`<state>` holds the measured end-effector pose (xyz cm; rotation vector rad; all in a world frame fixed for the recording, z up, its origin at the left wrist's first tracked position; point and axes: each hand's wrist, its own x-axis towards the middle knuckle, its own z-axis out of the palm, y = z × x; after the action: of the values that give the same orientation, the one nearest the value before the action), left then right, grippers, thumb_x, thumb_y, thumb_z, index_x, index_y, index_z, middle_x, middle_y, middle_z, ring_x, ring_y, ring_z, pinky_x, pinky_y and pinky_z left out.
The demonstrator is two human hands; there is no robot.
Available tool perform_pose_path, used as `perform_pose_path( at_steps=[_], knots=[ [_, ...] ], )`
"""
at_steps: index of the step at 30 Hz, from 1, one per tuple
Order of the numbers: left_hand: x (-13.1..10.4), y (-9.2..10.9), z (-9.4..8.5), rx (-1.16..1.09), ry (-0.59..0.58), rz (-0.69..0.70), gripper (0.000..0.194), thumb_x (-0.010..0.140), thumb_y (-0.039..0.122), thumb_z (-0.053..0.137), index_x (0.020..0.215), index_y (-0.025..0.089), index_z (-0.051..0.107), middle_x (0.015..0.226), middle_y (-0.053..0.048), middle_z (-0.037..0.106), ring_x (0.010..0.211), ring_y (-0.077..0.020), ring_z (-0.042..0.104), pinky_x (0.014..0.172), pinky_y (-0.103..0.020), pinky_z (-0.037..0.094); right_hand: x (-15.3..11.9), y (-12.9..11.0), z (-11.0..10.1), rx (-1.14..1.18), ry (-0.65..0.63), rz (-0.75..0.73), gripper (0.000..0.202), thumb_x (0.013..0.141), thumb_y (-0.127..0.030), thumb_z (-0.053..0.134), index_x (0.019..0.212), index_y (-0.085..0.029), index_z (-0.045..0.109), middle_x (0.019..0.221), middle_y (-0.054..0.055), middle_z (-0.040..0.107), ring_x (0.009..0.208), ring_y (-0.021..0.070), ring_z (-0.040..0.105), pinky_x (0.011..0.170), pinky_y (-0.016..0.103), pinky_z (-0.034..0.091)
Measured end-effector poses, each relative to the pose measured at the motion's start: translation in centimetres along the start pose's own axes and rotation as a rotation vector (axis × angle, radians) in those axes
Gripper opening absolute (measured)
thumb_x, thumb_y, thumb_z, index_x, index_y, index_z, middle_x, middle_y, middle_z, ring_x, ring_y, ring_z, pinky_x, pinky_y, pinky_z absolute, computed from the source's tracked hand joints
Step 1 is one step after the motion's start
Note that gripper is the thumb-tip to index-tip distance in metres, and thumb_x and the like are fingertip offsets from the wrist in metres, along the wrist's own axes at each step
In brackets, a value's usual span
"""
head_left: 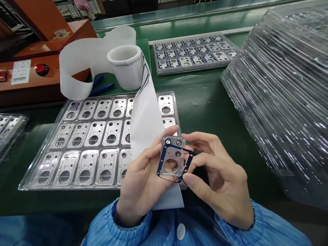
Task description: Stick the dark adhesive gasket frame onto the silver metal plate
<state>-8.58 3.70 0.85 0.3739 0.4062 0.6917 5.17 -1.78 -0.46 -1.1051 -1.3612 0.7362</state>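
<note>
Left hand pinches metal plate by its edge at chest height, over tray; right hand fingertips grip blue gasket laid around plate, probably to align it. Liner strip hangs behind.

Both hands, left and right, are bare: no gloves, rings or watch visible. Sleeves are light blue fabric with fine vertical pinstripes, gathered into elastic cuffs at the wrists. A small white oval button sits on the garment's front between the forearms.
</note>
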Motion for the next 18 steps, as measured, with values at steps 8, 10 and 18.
perform_pose_path(
  at_steps=[8,10,18],
  knots=[
    [0.01,-0.04,-0.01,0.063,0.031,0.028,0.033,0.090,0.020,0.040,0.108,0.026,0.067,0.098,0.001,0.070,0.096,-0.0170,0.065,0.076,-0.028,0.055,-0.01,-0.08,-0.09,-0.003,-0.001,0.011,0.009,0.076,-0.011,0.063,0.069,-0.017,0.059,0.104,0.007,0.050,0.094,0.0198,0.055,0.082,0.034,0.048],
    [-0.07,-0.05,0.01,0.054,0.021,0.015,0.034,0.090,0.020,0.039,0.108,0.026,0.067,0.100,0.001,0.070,0.096,-0.0162,0.065,0.076,-0.026,0.055,-0.07,-0.08,-0.09,0.000,0.004,0.013,0.010,0.076,-0.012,0.063,0.069,-0.017,0.058,0.103,0.007,0.050,0.091,0.0194,0.056,0.080,0.033,0.049],
    [-0.06,-0.12,-0.01,-0.015,-0.041,-0.004,0.035,0.090,0.019,0.038,0.111,0.024,0.065,0.099,0.001,0.070,0.096,-0.0142,0.065,0.082,-0.025,0.053,-0.04,-0.03,-0.09,0.007,0.001,0.003,0.008,0.076,-0.012,0.062,0.070,-0.017,0.059,0.102,0.006,0.050,0.089,0.0186,0.056,0.080,0.033,0.048]
  ],
)
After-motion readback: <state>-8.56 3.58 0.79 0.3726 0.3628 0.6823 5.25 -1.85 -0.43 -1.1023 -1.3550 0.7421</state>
